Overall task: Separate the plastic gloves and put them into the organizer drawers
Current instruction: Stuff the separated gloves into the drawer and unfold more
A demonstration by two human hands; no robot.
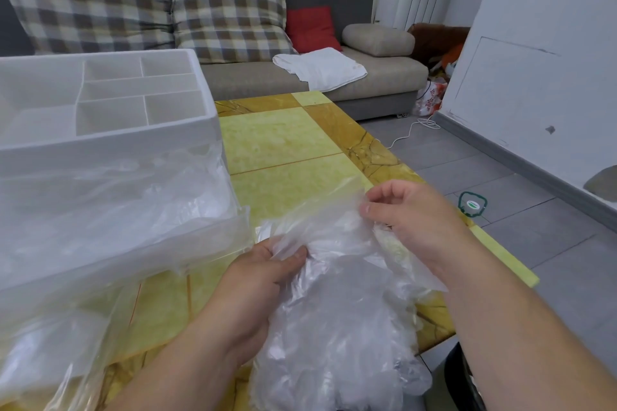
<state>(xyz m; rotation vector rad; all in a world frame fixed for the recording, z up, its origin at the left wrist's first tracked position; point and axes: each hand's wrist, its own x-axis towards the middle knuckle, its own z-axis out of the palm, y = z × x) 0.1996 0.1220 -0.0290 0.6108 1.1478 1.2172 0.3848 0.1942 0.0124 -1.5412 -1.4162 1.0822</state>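
Beside the white organizer (pixel 110 147), left hand (pixel 257 280) and right hand (pixel 410 213) pinch the plastic gloves (pixel 340 310) over the yellow table (pixel 283 137).

I could not read any words or numbers here. A small green and white thing (pixel 472 205) on the floor (pixel 534 160) had a sign on its top, but it was too little and fuzzy for me to read. A white bag (pixel 430 97) with red marks sat by the sofa (pixel 394 70), and I could not make out any letters on it.
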